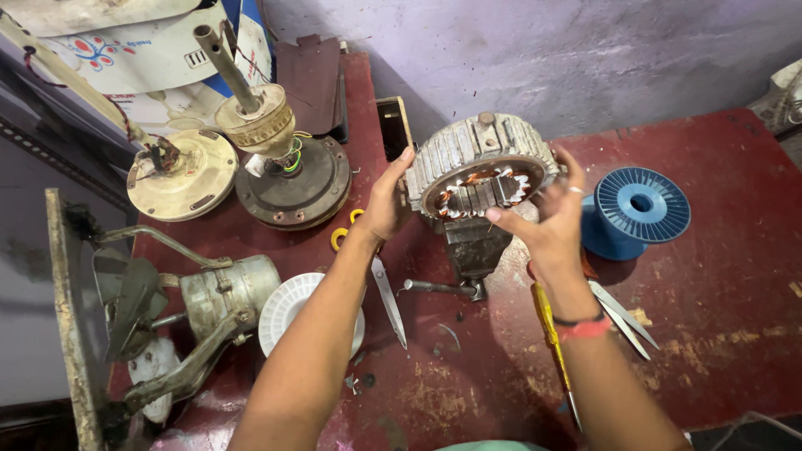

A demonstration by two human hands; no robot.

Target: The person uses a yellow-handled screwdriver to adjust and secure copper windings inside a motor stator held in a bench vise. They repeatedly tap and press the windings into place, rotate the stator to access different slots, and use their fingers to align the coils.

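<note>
A round ribbed metal motor stator (468,159) with copper windings in its core stands tilted on a small bench vise (472,250). My left hand (386,205) grips its left rim with the fingers curled over the edge. My right hand (547,221) is at its right side; the fingers reach across the face toward the copper windings and the thumb is behind the rim. A red band is on my right wrist.
A blue empty spool (639,209) lies right of the stator. Scissors (388,292) with yellow handles, a white spool (288,313), a yellow screwdriver (551,342) and another pair of scissors (622,313) lie on the red bench. Fan motors (288,171) and parts crowd the left side.
</note>
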